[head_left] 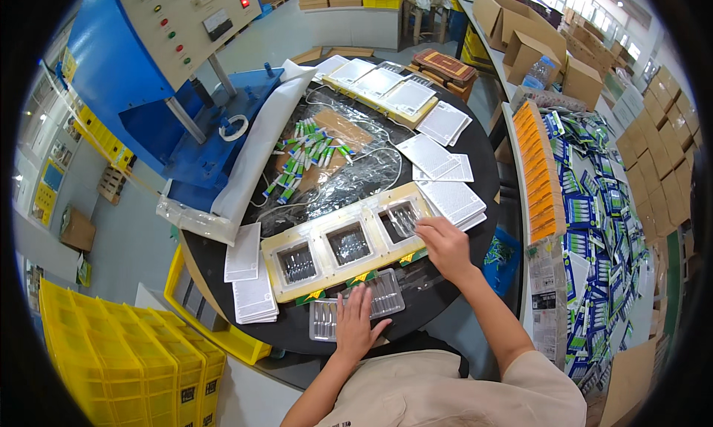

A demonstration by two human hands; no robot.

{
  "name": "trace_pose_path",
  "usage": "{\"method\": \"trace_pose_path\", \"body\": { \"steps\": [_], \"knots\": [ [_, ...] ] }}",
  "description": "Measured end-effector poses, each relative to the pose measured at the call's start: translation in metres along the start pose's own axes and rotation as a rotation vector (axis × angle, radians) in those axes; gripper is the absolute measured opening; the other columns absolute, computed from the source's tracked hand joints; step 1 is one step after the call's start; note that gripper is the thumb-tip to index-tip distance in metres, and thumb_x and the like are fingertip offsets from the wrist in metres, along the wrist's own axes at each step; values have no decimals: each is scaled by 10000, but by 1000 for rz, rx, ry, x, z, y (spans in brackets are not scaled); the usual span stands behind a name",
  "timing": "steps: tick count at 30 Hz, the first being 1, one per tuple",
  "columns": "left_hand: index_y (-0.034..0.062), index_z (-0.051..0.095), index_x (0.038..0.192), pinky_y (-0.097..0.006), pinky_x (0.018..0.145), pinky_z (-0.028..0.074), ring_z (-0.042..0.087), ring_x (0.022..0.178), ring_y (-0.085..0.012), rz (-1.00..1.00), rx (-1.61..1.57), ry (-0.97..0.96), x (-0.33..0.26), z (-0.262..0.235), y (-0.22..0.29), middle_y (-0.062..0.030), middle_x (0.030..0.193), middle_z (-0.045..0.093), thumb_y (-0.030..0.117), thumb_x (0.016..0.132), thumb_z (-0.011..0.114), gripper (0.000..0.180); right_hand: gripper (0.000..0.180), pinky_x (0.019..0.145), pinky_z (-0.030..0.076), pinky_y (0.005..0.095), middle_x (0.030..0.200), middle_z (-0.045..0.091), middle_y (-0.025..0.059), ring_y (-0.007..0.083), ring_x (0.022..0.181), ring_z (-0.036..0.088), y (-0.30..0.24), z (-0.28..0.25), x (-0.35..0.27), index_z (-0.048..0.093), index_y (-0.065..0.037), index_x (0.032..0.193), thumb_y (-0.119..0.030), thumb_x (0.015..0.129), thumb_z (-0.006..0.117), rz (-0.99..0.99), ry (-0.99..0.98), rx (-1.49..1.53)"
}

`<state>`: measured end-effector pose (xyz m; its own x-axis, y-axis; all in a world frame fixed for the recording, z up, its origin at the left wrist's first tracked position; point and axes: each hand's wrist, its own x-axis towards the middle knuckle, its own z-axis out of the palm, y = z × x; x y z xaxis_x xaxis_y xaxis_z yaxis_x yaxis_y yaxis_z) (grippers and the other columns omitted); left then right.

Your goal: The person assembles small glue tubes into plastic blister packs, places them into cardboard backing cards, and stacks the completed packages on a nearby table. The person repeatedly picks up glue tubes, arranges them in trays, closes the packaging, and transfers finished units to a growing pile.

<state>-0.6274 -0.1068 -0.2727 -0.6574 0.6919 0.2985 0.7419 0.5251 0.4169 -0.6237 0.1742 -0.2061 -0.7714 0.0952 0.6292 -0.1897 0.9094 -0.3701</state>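
Note:
My right hand (447, 250) reaches over the right end of a cream-coloured frame (320, 240) with three square openings. Thumb and fingers pinch a clear plastic blister (402, 217) at the right opening. Clear ribbed plastic shows in the left opening (297, 263) and the middle opening (348, 244) as well. Near the table's front edge, my left hand (356, 329) lies with its fingers stretched over clear blister trays (388, 293). White printed cards (254, 296) are stacked left of the frame, and more cards (450, 203) lie on its right.
Small green-and-white cylinders (304, 156) are heaped mid-table on the round black table (475, 145). Behind them stands a second frame with cards (379, 89). A blue press (141, 78) rises at left, above yellow crates (126, 353). Packaged goods (601, 234) cover the right bench.

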Motion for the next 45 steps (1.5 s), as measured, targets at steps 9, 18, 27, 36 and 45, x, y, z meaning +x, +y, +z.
{"method": "trace_pose_path", "body": {
  "steps": [9, 18, 27, 36, 45],
  "knots": [
    [22, 563, 1304, -547, 1136, 358, 579, 1211, -345, -55, -77, 163, 43, -56, -72, -164, 1256, 634, 197, 887, 747, 489, 112, 900, 548, 385, 1145, 701, 94, 285, 1066, 671, 56, 60, -21, 697, -19, 957, -45, 862, 643, 20, -413, 97],
    [-2, 569, 1232, -419, 990, 476, 569, 1177, -394, -195, -64, 212, 158, -80, -246, -193, 1242, 593, 91, 947, 605, 301, 193, 882, 527, 418, 1050, 715, 112, 307, 1004, 666, 21, 48, 67, 731, -26, 931, -207, 894, 676, 176, -741, 75],
    [13, 583, 1014, -407, 842, 555, 626, 1038, -330, -130, 377, -176, 267, -31, -335, -131, 1051, 605, 68, 909, 590, 118, 202, 777, 551, 398, 1051, 641, 58, 278, 1049, 611, -19, 307, 188, 662, -68, 1012, -67, 812, 634, -90, -420, -41],
    [33, 721, 1025, -280, 694, 540, 668, 802, -144, -565, -553, 347, 95, -99, -229, -82, 939, 711, -9, 827, 768, 208, 212, 863, 493, 380, 1036, 635, 79, 270, 1047, 594, 6, 297, 173, 647, -72, 993, -72, 782, 630, -256, -368, -87],
    [48, 738, 984, -355, 729, 556, 711, 914, -266, -164, -10, 387, 35, -68, -184, -123, 1048, 739, 29, 751, 808, 244, 224, 887, 487, 413, 1058, 611, 111, 296, 1082, 583, 3, 318, 186, 670, -56, 1027, -85, 808, 639, -239, -516, -166]
  ]
}}
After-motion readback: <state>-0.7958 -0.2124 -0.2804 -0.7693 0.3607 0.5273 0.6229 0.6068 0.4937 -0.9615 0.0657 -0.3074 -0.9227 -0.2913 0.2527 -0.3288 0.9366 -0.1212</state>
